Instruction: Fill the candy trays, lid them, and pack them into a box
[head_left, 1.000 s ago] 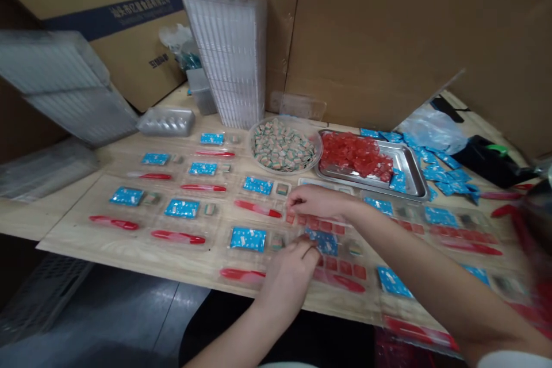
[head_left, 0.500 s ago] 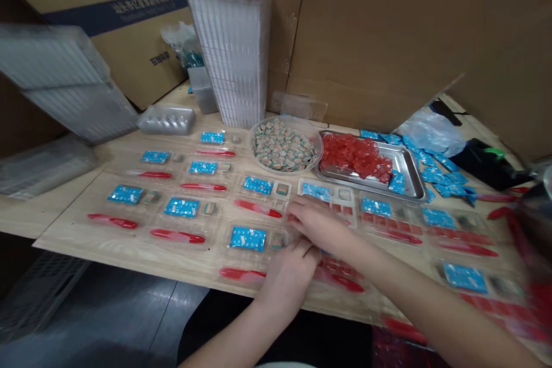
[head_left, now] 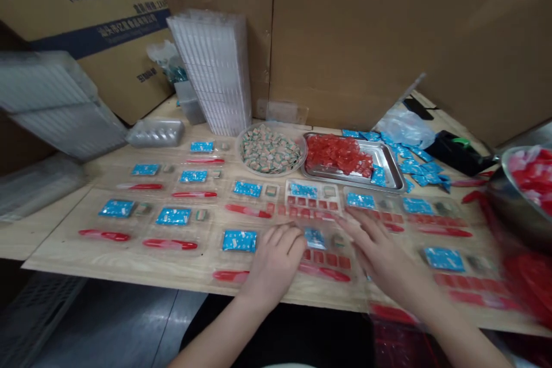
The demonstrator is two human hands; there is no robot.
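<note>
My left hand [head_left: 273, 259] lies flat with fingers stretched on a clear plastic tray [head_left: 324, 253] at the table's front edge, just left of its blue packet [head_left: 314, 238]. My right hand [head_left: 376, 247] is spread flat on the right side of the same tray, fingers apart. Between my hands the tray shows a row of small red squares [head_left: 325, 258] and a red spoon [head_left: 323, 272]. Neither hand holds anything. Just behind, another tray [head_left: 313, 202] carries a blue packet and red squares.
Several filled clear trays cover the wooden table [head_left: 129, 264]. A clear bowl of wrapped candies [head_left: 271, 149] and a steel tray of red candies [head_left: 345, 155] stand behind. Empty tray stacks [head_left: 213, 69] lean on cardboard boxes. Loose blue packets [head_left: 414, 161] and a metal bowl [head_left: 524, 184] are at right.
My right hand drew back from the farther tray toward me and to the right, spreading flat on the near tray. My left hand opened flat. The view shifted right.
</note>
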